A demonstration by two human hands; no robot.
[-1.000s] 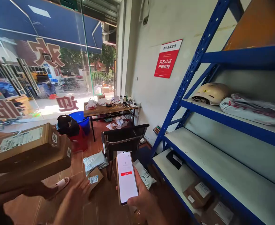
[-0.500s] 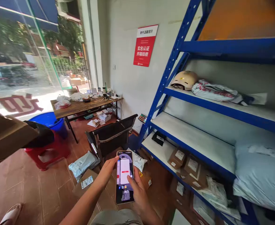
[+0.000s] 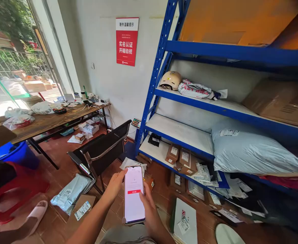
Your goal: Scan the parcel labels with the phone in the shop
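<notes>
A phone (image 3: 134,194) with a lit white screen and a red button stands upright low in the middle of the view. My right hand (image 3: 150,211) wraps round its right edge from below, thumb resting on the screen. My left hand (image 3: 114,185) comes in from the lower left, and its fingers touch the phone's upper left corner. Parcels lie on the red tile floor just beyond the phone.
A blue metal rack (image 3: 161,91) fills the right side, holding a helmet (image 3: 170,80), a grey mail bag (image 3: 247,150) and small boxes (image 3: 179,157). A black chair (image 3: 101,152) stands ahead. A wooden table (image 3: 49,121) stands at left, and another person's sandalled foot (image 3: 35,215) shows low left.
My view has swung right, so more of the rack shows and the glass front has slid off left. My left hand came up to the phone. The phone's screen changed back to white.
</notes>
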